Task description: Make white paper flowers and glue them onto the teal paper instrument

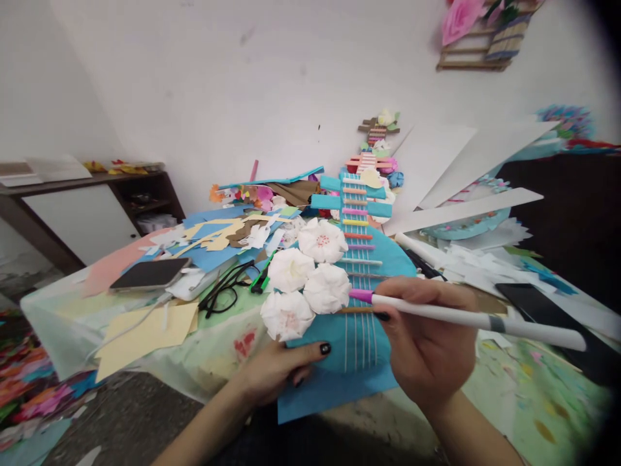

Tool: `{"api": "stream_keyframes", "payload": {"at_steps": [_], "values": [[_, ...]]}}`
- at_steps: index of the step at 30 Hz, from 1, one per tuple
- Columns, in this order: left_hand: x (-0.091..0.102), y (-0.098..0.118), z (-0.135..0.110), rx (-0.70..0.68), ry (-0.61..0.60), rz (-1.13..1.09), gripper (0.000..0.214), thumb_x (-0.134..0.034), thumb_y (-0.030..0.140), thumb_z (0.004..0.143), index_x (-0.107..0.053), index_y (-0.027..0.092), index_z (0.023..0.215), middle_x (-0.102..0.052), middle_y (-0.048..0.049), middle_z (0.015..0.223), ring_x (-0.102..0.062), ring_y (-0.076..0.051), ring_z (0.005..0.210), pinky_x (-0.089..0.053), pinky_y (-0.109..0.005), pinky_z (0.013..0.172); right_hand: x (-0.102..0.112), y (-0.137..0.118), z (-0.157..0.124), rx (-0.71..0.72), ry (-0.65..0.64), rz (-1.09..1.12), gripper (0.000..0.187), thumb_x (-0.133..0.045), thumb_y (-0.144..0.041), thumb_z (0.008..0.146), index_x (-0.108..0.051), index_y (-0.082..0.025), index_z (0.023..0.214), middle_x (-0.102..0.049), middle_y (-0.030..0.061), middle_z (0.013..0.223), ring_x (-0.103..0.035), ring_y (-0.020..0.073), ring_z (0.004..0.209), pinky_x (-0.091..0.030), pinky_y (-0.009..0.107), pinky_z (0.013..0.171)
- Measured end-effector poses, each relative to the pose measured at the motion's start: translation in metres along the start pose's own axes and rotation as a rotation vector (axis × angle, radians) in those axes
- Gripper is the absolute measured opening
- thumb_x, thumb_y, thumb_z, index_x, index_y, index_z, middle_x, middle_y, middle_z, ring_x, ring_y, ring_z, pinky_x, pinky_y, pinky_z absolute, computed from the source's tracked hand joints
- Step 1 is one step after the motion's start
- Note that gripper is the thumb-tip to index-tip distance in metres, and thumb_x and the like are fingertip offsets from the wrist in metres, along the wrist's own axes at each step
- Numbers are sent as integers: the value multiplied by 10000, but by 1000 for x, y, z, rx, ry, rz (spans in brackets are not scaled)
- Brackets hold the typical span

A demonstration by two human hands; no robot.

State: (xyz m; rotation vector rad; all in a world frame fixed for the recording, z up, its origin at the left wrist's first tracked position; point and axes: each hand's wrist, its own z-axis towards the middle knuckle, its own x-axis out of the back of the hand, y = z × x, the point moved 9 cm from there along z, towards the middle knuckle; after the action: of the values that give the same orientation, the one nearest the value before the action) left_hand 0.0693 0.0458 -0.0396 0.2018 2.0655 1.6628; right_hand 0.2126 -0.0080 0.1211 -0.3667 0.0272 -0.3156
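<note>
A blue paper lute (395, 259) stands tilted before me, with white strings and coloured strips across its neck. White paper flowers (327, 288) cover its left side. My left hand (276, 369) grips the lute's lower left edge, thumb on the front and other fingers curled underneath. My right hand (431, 343) is closed around a white pen (451, 316) with a grey band, its front end over the strings. At that end sits a bright purple piece (361, 296); whether it belongs to the pen or the lute I cannot tell. A blue sheet (334, 398) shows below the lute.
Left on the table are a phone (150, 274), black-framed glasses (228, 288), cream paper (145, 336) and paper scraps (228, 236). To the right lie white paper pieces (470, 265) and a dark flat device (528, 304). More paper lutes (378, 133) lean against the wall.
</note>
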Motion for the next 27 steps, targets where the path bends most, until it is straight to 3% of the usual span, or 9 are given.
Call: {"api": "stream_keyframes", "payload": {"at_steps": [5, 7, 13, 19, 27], "values": [[1, 2, -2, -14, 6, -25, 388, -744, 412, 659, -444, 178, 586, -345, 101, 398, -262, -33, 365, -188, -201, 405, -14, -4, -1, 19, -230, -14, 218, -585, -55, 832, -577, -191, 1001, -609, 25, 849, -592, 166, 797, -499, 331, 678], [2, 1, -2, -21, -2, -3, 376, -735, 418, 674, -460, 175, 593, -346, 98, 390, -271, -38, 366, -195, -204, 409, -18, -6, -1, 32, -263, -7, 230, -588, -56, 831, -590, -189, 1018, -621, 33, 854, -590, 173, 799, -505, 349, 681], [4, 1, -3, -29, -4, 89, 403, -713, 454, 691, -463, 174, 543, -335, 88, 367, -281, -48, 364, -198, -216, 412, -7, -24, 0, 207, -112, -189, 367, -565, 4, 802, -659, -204, 1090, -676, 64, 895, -638, 210, 812, -540, 374, 663], [4, 2, -4, -38, -11, 131, 431, -689, 454, 721, -430, 181, 511, -345, 77, 378, -301, -57, 377, -215, -227, 431, -14, -22, -3, 183, -97, -296, 374, -584, 33, 767, -639, -174, 1073, -685, 85, 930, -641, 224, 871, -541, 399, 754], [5, 3, -7, 5, -24, 278, 447, -652, 454, 760, -451, 175, 474, -384, 48, 405, -328, -75, 412, -253, -239, 461, -26, -11, -11, 77, -135, -394, 379, -668, -90, 776, -557, -153, 1132, -652, 97, 996, -616, 230, 922, -537, 400, 779]]}}
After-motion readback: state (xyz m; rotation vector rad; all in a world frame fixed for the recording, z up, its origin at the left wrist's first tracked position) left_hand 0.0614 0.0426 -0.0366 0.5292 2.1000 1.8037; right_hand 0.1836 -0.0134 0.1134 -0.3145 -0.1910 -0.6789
